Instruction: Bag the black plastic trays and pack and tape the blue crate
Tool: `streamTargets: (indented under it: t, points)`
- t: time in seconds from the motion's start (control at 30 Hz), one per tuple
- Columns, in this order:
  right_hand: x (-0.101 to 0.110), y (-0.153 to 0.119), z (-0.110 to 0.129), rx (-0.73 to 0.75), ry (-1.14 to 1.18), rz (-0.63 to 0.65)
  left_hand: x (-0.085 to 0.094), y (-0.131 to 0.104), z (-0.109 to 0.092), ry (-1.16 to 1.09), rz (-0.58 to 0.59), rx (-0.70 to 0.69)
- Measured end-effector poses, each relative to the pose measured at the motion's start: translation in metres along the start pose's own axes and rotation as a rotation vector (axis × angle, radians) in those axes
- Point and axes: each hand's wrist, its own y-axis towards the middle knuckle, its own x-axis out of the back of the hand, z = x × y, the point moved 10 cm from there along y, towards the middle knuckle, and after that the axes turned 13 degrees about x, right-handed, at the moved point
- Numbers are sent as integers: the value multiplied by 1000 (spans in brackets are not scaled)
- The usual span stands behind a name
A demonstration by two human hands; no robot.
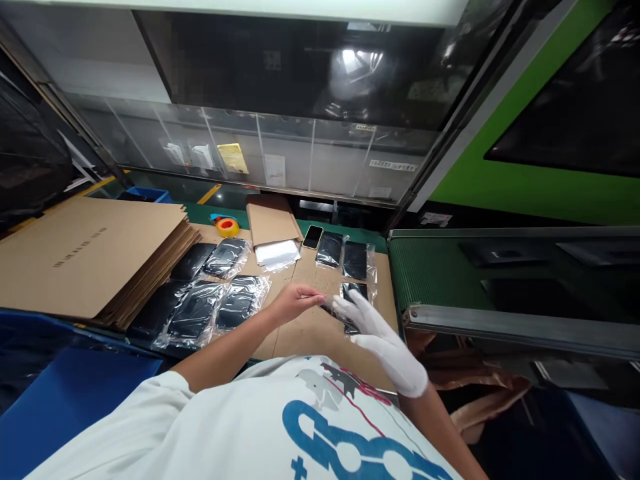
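My left hand [297,301], bare, pinches the near edge of a thin dark flat piece [336,311] seen almost edge-on. My right hand [380,337] wears a white glove. Its fingers are stretched over the far side of that piece, with the thumb held apart; whether they press on it I cannot tell. Beneath the right hand lies a black flat panel in clear plastic [354,291], partly hidden. Similar bagged black panels [195,310] lie left of my left hand, and two more bagged panels [330,249] are just beyond my hands.
A stack of cardboard sheets [90,253] stands at the left. Yellow tape [227,227], a brown cardboard piece [273,220], a silvery bag [277,253] and a phone [313,237] lie at the back. On the right, a green conveyor belt [423,273] with a metal rail carries dark panels.
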Motion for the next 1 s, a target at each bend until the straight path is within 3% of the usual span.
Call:
streamTargets:
  t: [0.13,0.2,0.3,0.4,0.43,0.57,0.7,0.8,0.9,1.0]
  points:
    - [10,-1,88,275,-287,-263,16,-12,-31,-104,-60,-133]
    - [13,-1,99,272,-597,-297,14,-23,-54,-34,-34,-264]
    - [17,-3,56,41,-935,-180,-1,-41,-75,122,58,-473]
    - [18,-19,-17,-186,-840,-6,-18,-46,-67,215,123,-514]
    - [18,-27,-36,-227,-762,-6,-23,-45,-60,238,126,-494]
    - [25,-48,-72,-222,-568,-207,-37,-31,-32,309,58,-363]
    - [19,-44,-85,-195,-625,-185,-47,-23,-26,417,-10,-349]
    - [49,-44,-102,-214,-617,-362,-47,-22,-30,430,-42,-381]
    - [89,-57,-144,-339,-474,-574,-44,-27,-34,414,-28,-446]
    - [126,-73,-183,-406,-356,-718,-27,-28,-18,397,-39,-359]
